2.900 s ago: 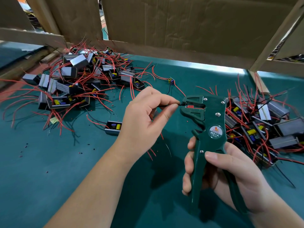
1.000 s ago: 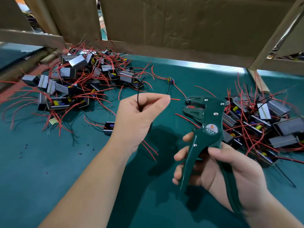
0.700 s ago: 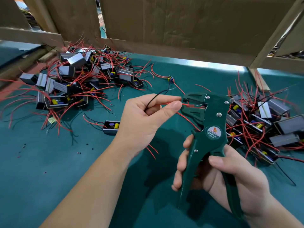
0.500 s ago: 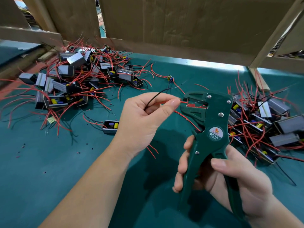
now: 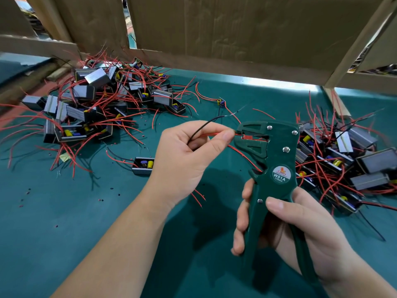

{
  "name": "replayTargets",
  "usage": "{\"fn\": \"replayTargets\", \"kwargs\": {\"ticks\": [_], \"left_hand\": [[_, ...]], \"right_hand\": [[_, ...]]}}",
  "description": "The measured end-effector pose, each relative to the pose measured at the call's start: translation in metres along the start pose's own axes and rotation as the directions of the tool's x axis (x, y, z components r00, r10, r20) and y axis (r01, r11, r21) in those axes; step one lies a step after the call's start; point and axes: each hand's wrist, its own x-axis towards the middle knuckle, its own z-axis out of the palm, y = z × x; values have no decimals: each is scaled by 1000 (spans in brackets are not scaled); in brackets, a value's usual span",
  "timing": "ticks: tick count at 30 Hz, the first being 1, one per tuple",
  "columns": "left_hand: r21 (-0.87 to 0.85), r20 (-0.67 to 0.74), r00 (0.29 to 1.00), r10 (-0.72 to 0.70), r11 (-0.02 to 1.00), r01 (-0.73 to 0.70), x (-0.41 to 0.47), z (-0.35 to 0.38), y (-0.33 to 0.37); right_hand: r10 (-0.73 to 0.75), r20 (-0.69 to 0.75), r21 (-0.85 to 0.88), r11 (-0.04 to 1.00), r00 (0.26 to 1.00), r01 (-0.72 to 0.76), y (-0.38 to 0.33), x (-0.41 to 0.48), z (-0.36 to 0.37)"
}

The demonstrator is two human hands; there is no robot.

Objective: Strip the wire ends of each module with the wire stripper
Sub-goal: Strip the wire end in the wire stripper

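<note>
table [image 5: 64, 233]: dark green mat under everything, carrying two heaps and loose scraps.
cardboard walls [image 5: 236, 29]: upright along the far edge and the sides, fencing the bench in.
left heap of modules [image 5: 96, 108]: far left, a tangle of open-topped grey casings; inside each, a small board with yellow and blue parts; red leads sprawling out in all directions.
right heap of modules [image 5: 343, 160]: just behind the tool, same casings with the same contents, equally tangled.
right hand [image 5: 300, 229]: wrapped round both handles of the tool, thumb across the front, fingers curled behind.
left hand [image 5: 184, 160]: clenched in a pinch, thumb and forefinger on the lead right at the tool's mouth; the module itself hidden, probably under the palm.
wire stripper [image 5: 272, 160]: green, rigid, held upright with the head toward the left hand; lead end inside the jaws; whether biting yet, impossible to tell.
lone module [image 5: 142, 165]: apart from both heaps, just left of the left wrist, open side up.
red wire [image 5: 211, 134]: thin, light and limp; likely to buckle if held far back, so best taken close to the tip, as here.
black wire [image 5: 202, 127]: arching up out of the same fist, end free in the air.
bare board [image 5: 221, 102]: tiny, uncased, beyond the hands.
insulation crumbs [image 5: 101, 200]: red and dark specks dotted over the mat.
</note>
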Motion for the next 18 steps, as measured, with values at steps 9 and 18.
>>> {"fn": "replayTargets", "kwargs": {"ticks": [9, 18], "left_hand": [[-96, 41, 999, -5, 995, 9, -3, 0, 3], [172, 208, 974, -87, 984, 51, 0, -8, -1]], "right_hand": [[17, 19, -26, 1000, 1000, -16, -2, 0, -2], [-18, -179, -24, 1000, 984, 14, 1, 2, 8]]}}
